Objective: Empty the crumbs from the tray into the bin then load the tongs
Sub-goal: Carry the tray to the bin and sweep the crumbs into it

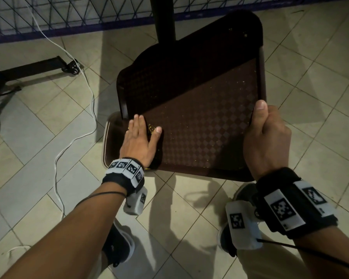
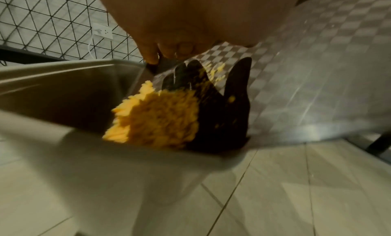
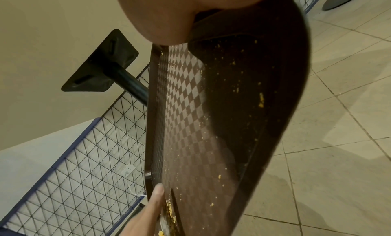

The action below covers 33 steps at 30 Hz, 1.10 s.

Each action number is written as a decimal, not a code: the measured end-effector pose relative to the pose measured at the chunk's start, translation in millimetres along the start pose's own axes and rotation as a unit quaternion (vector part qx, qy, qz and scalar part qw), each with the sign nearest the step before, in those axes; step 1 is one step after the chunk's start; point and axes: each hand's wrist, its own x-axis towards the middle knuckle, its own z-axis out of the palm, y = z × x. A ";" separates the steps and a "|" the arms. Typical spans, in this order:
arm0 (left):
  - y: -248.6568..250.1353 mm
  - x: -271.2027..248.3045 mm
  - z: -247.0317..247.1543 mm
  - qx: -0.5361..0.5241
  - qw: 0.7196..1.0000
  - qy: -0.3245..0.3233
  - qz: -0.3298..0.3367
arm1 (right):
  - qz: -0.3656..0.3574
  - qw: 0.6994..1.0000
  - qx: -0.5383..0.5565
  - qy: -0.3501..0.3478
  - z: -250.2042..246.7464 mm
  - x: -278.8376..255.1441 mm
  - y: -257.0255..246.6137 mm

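2 hands on tray (image 1: pixel 199 121): R hand (image 1: pixel 267 137) grips edge; L hand (image 1: pixel 139 141) flat, sweeping crumbs (image 2: pixel 156 117) w/ straight fingers.

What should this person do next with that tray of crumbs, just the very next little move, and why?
Probably sweep the left hand further toward the tray's low corner, pushing the yellow crumbs over the edge into the bin. The right hand already grips the tray tilted over the bin, a clump sits at that lip under the flat left hand, and specks remain scattered across the checkered surface.
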 end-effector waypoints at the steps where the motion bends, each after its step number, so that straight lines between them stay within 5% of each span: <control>1: 7.9 4.9 -2.6 -0.016 1.000 0.014 0.005 | -0.001 1.000 0.000 0.001 0.2 0.3 0.0; 12: -22.0 -17.1 16.8 0.043 0.997 -0.070 0.013 | 0.004 1.000 -0.005 0.010 -0.2 3.5 4.9; 21: -27.2 26.2 -12.1 0.056 0.998 -0.038 -0.011 | 0.004 1.000 0.010 -0.002 -0.4 2.3 3.0; 27: -50.5 -15.4 8.5 0.075 0.992 -0.098 0.000 | -0.001 1.000 0.013 -0.006 -1.2 3.7 1.0; 33: -26.5 -12.1 -2.0 -0.009 0.999 -0.002 -0.033 | -0.011 1.000 0.004 0.004 -0.8 0.6 1.2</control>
